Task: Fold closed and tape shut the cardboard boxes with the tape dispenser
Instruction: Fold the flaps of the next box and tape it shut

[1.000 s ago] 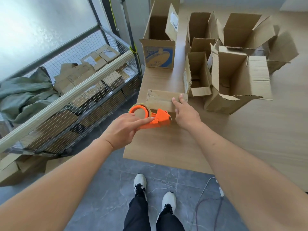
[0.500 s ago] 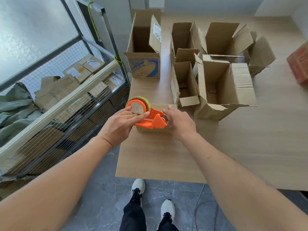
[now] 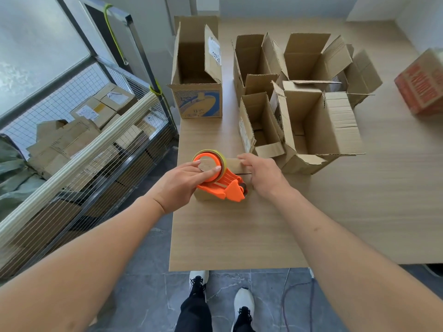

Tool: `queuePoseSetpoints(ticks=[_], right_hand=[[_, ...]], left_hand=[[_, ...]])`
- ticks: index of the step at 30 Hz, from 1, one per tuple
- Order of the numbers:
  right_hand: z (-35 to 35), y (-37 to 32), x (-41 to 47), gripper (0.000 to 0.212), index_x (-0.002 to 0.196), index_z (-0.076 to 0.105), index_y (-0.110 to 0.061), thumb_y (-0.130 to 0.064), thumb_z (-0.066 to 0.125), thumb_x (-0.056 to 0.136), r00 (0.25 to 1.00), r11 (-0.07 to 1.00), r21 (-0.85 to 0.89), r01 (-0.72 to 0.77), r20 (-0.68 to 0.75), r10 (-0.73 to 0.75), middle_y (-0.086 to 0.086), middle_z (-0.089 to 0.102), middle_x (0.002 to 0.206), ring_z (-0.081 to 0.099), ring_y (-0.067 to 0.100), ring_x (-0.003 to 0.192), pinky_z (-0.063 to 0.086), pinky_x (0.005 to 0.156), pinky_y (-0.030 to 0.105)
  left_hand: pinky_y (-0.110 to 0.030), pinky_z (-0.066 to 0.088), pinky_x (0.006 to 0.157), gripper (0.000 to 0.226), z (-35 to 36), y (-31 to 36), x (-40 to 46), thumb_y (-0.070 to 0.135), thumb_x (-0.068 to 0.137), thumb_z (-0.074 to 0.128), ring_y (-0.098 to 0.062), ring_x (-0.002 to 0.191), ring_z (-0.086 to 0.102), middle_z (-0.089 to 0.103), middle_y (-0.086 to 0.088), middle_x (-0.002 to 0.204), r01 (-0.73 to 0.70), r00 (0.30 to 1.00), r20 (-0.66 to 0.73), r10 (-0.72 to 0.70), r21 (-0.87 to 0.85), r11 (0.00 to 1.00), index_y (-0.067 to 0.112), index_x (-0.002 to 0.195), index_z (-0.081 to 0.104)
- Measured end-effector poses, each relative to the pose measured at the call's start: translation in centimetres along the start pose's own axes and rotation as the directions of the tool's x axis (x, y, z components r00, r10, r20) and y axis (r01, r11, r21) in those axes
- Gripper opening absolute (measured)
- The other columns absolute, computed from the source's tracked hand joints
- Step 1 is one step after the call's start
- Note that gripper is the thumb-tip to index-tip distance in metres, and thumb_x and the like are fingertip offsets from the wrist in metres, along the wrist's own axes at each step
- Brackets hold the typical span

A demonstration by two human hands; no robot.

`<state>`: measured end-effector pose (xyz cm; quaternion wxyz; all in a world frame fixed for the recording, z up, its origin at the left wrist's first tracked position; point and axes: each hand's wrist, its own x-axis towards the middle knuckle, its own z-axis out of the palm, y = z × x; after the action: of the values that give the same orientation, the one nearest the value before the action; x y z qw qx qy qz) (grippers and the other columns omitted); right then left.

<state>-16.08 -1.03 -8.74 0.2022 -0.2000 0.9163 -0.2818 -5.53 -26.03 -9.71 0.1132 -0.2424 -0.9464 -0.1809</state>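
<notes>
A small closed cardboard box [image 3: 236, 165] sits on the wooden table [image 3: 230, 231] near its left edge. My left hand [image 3: 182, 182] grips the orange tape dispenser [image 3: 221, 180] around its roll, with the dispenser lying on top of the box. My right hand [image 3: 262, 174] rests on the box's right end, fingers laid over the top, holding it in place. Most of the box is hidden under the dispenser and my hands.
Several open cardboard boxes [image 3: 309, 125] stand behind, one tall with a blue print [image 3: 197, 75]. A red-printed box [image 3: 423, 85] is at the far right. A wire cage cart [image 3: 79, 144] full of boxes stands left. A cable [image 3: 285, 305] lies on the floor by my feet.
My left hand lifted the dispenser from the table onto the small box. My right hand shifted from the box's near edge to its right end.
</notes>
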Motion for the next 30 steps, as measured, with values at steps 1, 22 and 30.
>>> queuePoseSetpoints(ticks=[1, 22, 30], right_hand=[[-0.1, -0.4, 0.4, 0.065, 0.142, 0.052, -0.034, 0.006, 0.042, 0.091, 0.999, 1.000, -0.014, 0.015, -0.031, -0.015, 0.009, 0.067, 0.127, 0.065, 0.030, 0.112, 0.055, 0.094, 0.048], [-0.6, -4.7, 1.6, 0.013, 0.106, 0.077, -0.014, -0.014, 0.068, 0.097, 0.933, 0.956, -0.062, 0.288, -0.205, -0.294, 0.002, 0.076, 0.101, 0.070, 0.019, 0.095, 0.058, 0.085, 0.042], [0.1, -1.1, -0.6, 0.012, 0.091, 0.074, -0.018, -0.011, 0.066, 0.095, 0.964, 0.994, 0.091, 0.067, -0.261, -0.041, -0.002, 0.074, 0.093, 0.067, 0.016, 0.090, 0.056, 0.084, 0.037]], left_hand=[[-0.043, 0.040, 0.117, 0.075, 0.1, -0.1, -0.1, -0.018, 0.080, 0.067, -0.029, 0.106, 0.068, 0.074, -0.007, 0.109, -0.017, 1.000, 0.004, 0.017, 0.002, 1.000, 0.006, 0.148, 0.050], [-0.048, 0.043, 0.113, 0.079, -0.3, -0.5, -0.1, -0.018, 0.081, 0.069, -0.026, 0.117, 0.067, 0.073, -0.003, 0.123, -0.080, 0.993, 0.087, 0.081, -0.014, 0.997, 0.011, 0.151, 0.047], [-0.049, 0.048, 0.108, 0.077, -1.7, -1.5, -0.3, -0.020, 0.077, 0.069, -0.032, 0.107, 0.069, 0.073, -0.013, 0.117, 0.038, 0.996, 0.076, -0.043, 0.064, 0.997, 0.006, 0.147, 0.052]])
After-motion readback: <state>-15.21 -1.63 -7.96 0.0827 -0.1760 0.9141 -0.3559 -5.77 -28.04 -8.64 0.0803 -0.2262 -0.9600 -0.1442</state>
